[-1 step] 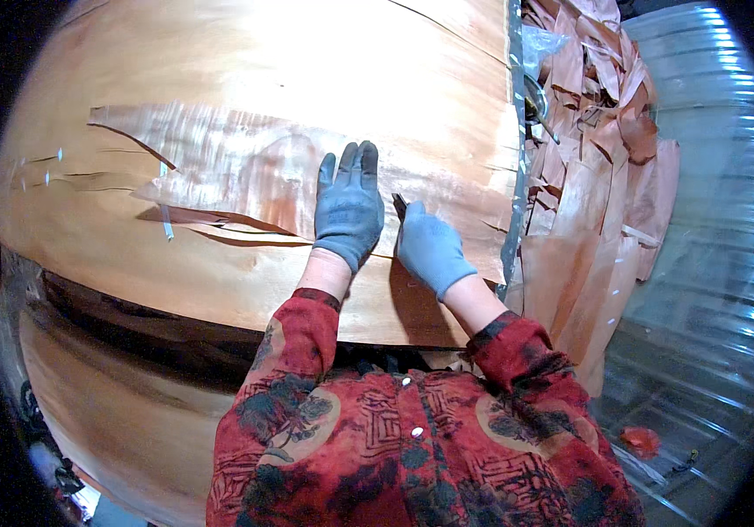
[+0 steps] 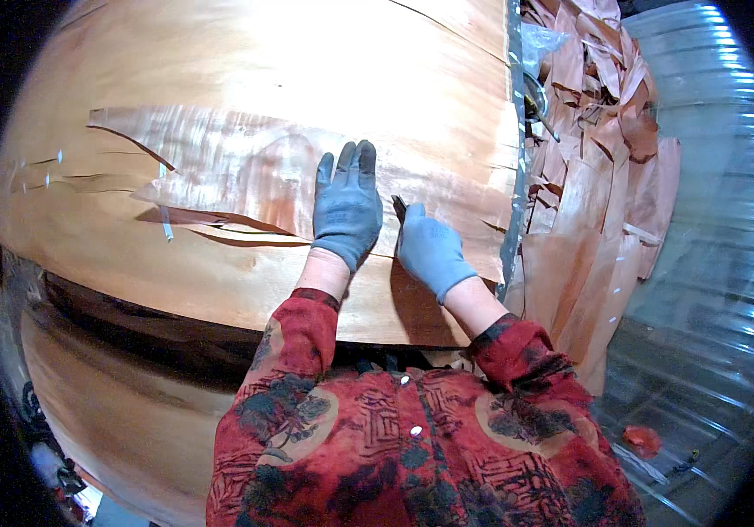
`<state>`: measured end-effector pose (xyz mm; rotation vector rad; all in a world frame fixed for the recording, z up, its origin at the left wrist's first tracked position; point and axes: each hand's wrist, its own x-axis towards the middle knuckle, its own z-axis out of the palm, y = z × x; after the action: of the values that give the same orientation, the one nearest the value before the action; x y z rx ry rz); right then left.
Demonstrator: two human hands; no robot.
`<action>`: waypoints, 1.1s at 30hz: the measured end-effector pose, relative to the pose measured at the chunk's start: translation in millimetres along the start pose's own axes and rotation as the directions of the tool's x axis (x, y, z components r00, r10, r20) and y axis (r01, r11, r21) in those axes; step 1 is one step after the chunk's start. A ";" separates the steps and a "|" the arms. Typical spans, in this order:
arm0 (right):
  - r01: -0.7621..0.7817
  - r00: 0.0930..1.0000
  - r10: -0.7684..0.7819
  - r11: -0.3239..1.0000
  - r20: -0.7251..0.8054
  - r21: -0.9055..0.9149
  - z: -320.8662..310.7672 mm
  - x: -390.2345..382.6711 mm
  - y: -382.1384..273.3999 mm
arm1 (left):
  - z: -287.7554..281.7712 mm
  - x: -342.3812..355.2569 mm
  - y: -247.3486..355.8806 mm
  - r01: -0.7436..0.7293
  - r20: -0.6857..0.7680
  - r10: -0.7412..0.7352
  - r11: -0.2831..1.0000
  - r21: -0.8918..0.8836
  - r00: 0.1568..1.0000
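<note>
A large, pale brown wood veneer sheet [image 2: 298, 61] spreads before me. Across it lies a ragged, greyish veneer piece [image 2: 236, 154], with split edges and dark gaps at its left end. My left hand [image 2: 346, 211], in a blue-grey glove with dark fingertips, rests flat on this piece, fingers stretched forward. Just to its right, my gloved right hand [image 2: 432, 250] is closed around a small dark knife-like tool [image 2: 398, 208]. Only the tool's far end shows above the fingers; its tip is close to the veneer, and I cannot tell whether it touches.
A dark strip [image 2: 515, 158] borders the sheet's right side. Beyond it, torn veneer scraps [image 2: 583, 193] are heaped beside a translucent ribbed sheet [image 2: 711, 220]. Small bits of tape [image 2: 167, 222] sit by the splits. Below the front edge is another curved wood surface [image 2: 122, 378].
</note>
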<state>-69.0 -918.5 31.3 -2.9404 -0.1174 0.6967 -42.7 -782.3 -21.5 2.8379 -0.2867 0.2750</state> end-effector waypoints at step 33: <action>0.216 0.954 -0.193 0.973 0.228 -0.082 -12.4 -35.9 57.5 | -1.0 3.5 34.3 0.174 0.003 -0.179 0.958 0.227 0.984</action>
<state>-92.6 -980.3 50.6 -2.8804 -0.4863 1.0063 -47.1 -815.0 -11.2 3.0675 -0.0046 0.2518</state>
